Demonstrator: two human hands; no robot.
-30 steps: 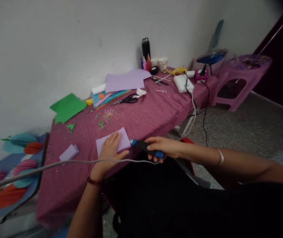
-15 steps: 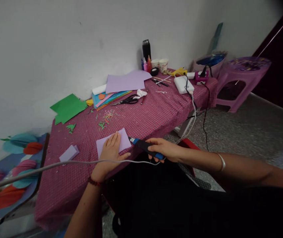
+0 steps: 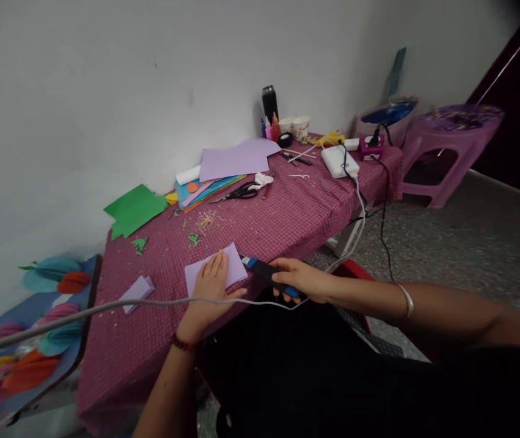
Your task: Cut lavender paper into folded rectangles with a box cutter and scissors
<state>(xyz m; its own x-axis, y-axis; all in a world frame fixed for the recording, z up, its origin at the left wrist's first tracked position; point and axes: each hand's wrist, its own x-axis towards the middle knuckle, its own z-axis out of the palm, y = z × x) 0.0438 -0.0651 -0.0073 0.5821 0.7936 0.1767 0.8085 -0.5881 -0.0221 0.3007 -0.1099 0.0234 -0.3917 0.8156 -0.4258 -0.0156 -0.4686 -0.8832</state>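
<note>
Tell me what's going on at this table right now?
A person is at a table covered in pink checked cloth. The left hand lies flat on a lilac sheet of paper, pressing it down. The right hand grips a blue and black tool, its tip at the paper's right edge. The tool's grey cord trails off to the left. Scissors and a stack of coloured paper lie farther back, untouched.
</note>
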